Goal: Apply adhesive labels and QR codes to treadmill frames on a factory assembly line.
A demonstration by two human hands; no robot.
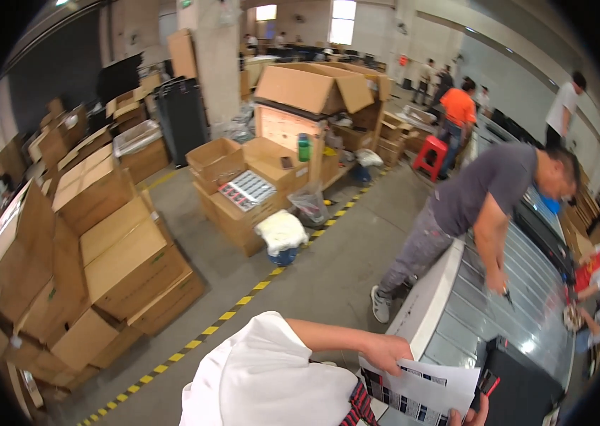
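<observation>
My left hand (pixel 387 353) pinches the upper left edge of a white sheet of labels (pixel 420 392) printed with dark blocks. At the sheet's lower right corner is my right hand (pixel 476 413), only partly in view, with its fingers closed on the paper. Just above those fingers a small red and black object (pixel 488 383) shows; whether the right hand holds it too, I cannot tell. Beside the sheet, a long black panel (pixel 523 387) lies on the roller conveyor (pixel 466 312).
A co-worker in grey (pixel 488 188) bends over the conveyor with a dark tool. Stacked cardboard boxes (pixel 129 266) fill the left. A yellow-black floor line (pixel 225 316) passes a white-covered blue bucket (pixel 282 238). A red stool (pixel 429 157) stands farther back.
</observation>
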